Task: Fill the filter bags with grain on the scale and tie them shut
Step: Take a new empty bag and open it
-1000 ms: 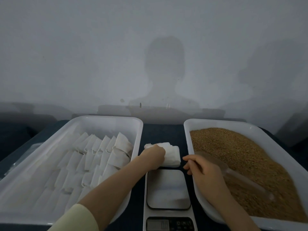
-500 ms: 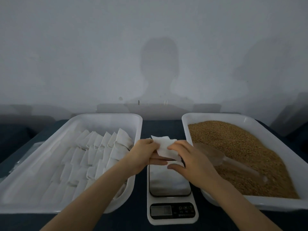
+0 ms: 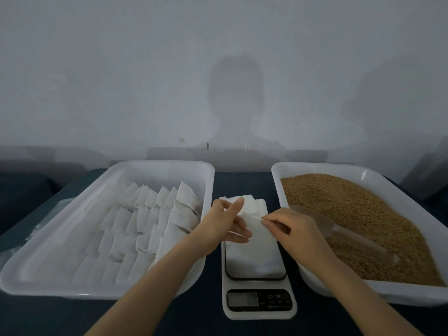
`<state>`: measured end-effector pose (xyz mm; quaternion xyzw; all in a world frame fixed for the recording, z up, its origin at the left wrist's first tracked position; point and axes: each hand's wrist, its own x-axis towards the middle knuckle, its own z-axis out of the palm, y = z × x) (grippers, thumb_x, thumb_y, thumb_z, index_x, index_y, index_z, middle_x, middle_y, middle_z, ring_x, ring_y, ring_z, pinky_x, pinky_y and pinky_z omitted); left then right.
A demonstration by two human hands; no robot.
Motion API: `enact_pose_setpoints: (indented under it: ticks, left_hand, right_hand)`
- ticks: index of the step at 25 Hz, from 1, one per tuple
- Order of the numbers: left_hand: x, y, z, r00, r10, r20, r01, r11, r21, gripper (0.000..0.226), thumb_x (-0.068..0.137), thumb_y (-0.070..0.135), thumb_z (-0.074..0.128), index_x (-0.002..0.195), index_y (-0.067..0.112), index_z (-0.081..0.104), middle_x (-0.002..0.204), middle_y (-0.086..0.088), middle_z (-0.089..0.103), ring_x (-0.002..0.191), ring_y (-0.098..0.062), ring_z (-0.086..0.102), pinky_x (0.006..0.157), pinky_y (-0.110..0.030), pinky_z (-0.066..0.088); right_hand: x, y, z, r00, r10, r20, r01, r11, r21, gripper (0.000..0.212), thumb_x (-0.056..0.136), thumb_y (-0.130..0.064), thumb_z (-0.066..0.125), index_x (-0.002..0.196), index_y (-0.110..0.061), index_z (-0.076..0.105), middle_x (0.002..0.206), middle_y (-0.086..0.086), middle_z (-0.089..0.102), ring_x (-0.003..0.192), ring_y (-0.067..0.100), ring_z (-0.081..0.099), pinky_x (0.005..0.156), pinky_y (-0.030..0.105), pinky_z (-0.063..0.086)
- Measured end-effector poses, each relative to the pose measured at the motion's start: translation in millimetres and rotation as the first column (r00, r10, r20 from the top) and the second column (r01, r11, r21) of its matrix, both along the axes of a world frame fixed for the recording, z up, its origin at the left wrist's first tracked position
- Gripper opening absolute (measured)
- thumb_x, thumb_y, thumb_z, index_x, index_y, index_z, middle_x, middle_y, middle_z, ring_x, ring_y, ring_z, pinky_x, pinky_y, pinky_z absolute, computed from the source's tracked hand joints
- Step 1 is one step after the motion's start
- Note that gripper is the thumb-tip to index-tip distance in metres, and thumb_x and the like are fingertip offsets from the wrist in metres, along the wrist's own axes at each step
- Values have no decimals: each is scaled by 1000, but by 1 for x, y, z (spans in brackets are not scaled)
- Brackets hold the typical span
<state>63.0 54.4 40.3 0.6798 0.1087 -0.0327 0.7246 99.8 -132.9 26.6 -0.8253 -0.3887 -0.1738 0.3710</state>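
Dark surface [image 3: 242, 183], scale [image 3: 257, 267] at centre. Since 0.5 s ago: hands further apart, filter bag [image 3: 258, 230] spread above scale's far end. Left hand [image 3: 224, 225] grips left edge, right hand [image 3: 292, 226] pinches right corner.

Left hand [image 3: 224, 223]: bare forearm angled in from lower left, thumb raised, fingers extended, holding the filter bag [image 3: 260, 230]. Right hand [image 3: 289, 226]: knuckles up, fingertips pinching the bag's edge.
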Motion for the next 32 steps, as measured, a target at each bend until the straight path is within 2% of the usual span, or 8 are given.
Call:
enact_pose_setpoints:
  ticks: [3,6,9,15,18,24,29,32]
  left_hand:
    - [-1,2,-3,989,-144,46,138,984,114,36,96,44,50,92,9,61,76,-1,71,80,-20,72,69,-31,58]
    - [-1,-1,-6,968,-245,46,223,934,280,29,94,39,57,95,12,68,90,2,75,86,-13,72,72,-25,58]
    - [1,0,-7,973,-225,57,198,932,304,22,93,31,61,94,9,67,91,3,75,86,-11,72,72,-23,57]
    - [2,0,-8,982,-174,71,147,945,291,16,92,16,63,107,12,63,93,-1,74,85,-11,71,70,-22,57]
    - [2,-1,-7,990,-128,58,104,943,317,28,89,11,62,113,20,52,87,-1,71,76,-9,71,67,-20,56]
    - [-5,-2,-11,960,-227,160,121,860,495,73,82,9,65,138,33,25,62,8,63,61,-2,60,63,-11,49]
    - [-8,-6,-12,893,-357,273,150,809,568,79,81,3,63,144,31,26,58,13,53,57,2,52,67,-10,45]
    - [-10,-6,-12,876,-368,312,111,783,612,78,80,8,67,141,37,28,74,16,56,70,2,55,72,-11,45]
  right_hand:
    - [3,1,1,995,-92,-24,92,996,20,4,84,-20,69,83,-16,72,73,-8,63,68,11,59,63,39,50]
    - [3,3,3,993,-116,-31,115,993,-20,11,83,-31,67,81,-20,68,72,-15,60,65,6,57,59,34,51]
    - [0,6,4,984,-98,-148,92,995,-47,16,82,-40,63,78,-24,64,70,-11,61,64,8,57,58,30,50]
    - [1,8,3,954,-21,-300,29,999,22,9,85,-18,65,76,-20,65,65,-7,62,61,10,58,56,24,47]
    - [0,8,2,963,-98,-251,105,994,13,8,86,-16,65,85,-23,62,69,-9,62,66,4,59,59,16,49]
    - [-5,9,1,997,-17,73,35,966,-255,18,89,-6,58,98,-14,71,90,1,58,70,15,56,59,31,48]
    - [-3,12,1,996,-88,-13,82,969,-233,15,87,-20,61,94,-13,72,88,-6,57,72,3,47,65,21,39]
    - [-1,9,7,977,-181,-113,157,969,-193,31,82,-38,68,104,-16,71,87,-9,58,73,0,50,66,10,38]
